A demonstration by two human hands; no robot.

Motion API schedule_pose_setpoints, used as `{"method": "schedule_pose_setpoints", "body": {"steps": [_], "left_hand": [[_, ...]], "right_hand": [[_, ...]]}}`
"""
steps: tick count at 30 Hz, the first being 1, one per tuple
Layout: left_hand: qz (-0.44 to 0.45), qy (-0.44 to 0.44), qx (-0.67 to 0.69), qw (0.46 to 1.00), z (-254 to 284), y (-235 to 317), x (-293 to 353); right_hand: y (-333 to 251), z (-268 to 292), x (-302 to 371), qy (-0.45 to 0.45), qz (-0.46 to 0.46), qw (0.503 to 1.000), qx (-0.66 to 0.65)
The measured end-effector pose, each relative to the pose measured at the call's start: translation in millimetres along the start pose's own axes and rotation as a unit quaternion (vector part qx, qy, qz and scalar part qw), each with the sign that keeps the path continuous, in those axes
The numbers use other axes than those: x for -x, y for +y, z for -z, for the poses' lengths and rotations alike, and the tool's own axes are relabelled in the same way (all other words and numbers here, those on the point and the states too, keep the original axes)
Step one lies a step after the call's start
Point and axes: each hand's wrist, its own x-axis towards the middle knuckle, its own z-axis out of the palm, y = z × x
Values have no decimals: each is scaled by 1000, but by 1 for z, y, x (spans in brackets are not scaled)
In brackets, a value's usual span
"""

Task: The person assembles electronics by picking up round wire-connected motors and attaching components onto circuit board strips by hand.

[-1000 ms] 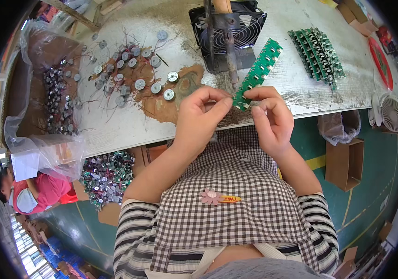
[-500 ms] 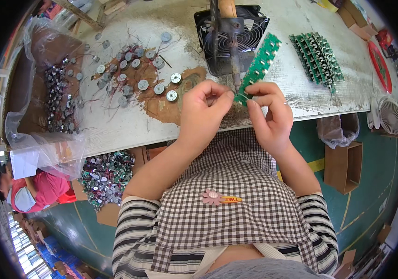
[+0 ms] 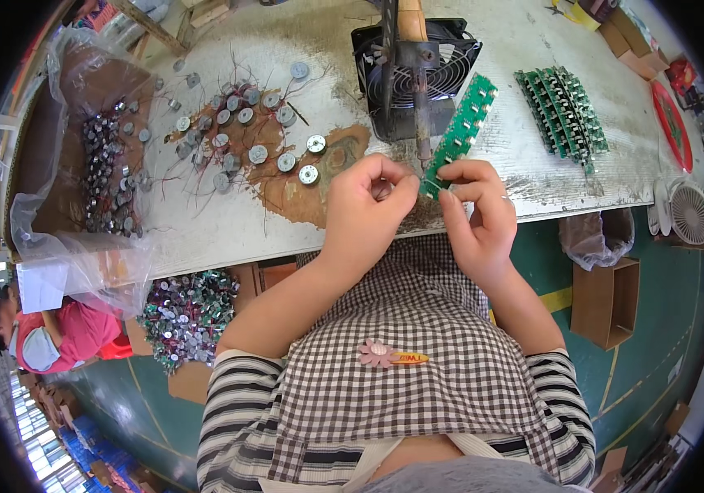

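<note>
My right hand (image 3: 482, 222) grips the lower end of a long green circuit board strip (image 3: 465, 115) between thumb and fingers. The strip slants up and away to the right, with small pale parts along it. Close beside its lower end, my left hand (image 3: 367, 205) is closed in a pinch. What those fingers hold is hidden or too fine to make out. A soldering iron (image 3: 421, 99) with a wooden handle points downward on a stand, its tip just above my fingertips and near the strip's lower end.
Behind the iron stands a black fan (image 3: 450, 62). Several small round motors (image 3: 257, 154) with thin wires lie on the worn white table at left, beside a plastic-lined box of motors (image 3: 105, 177). Stacked green board strips (image 3: 561, 115) lie at right. A person (image 3: 80, 333) sits at far left.
Both hands and the strip sit slightly lower in the picture, as does much of the table scene. My grip on the strip and the left pinch look the same.
</note>
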Motion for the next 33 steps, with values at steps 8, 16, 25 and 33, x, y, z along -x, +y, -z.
{"method": "schedule_pose_setpoints", "body": {"steps": [8,16,25,33], "left_hand": [[-22,10,6,1000,2,-6,1],[-60,-145,-130,979,30,17,-11],[-343,58,-648,678,97,16,-123],[-288,129,-285,905,119,9,-141]], "right_hand": [[-2,-2,5,4,-18,1000,6],[8,4,-2,63,-92,984,-139],[16,1,10,36,-143,979,-139],[10,1,14,49,-122,981,-140]]}}
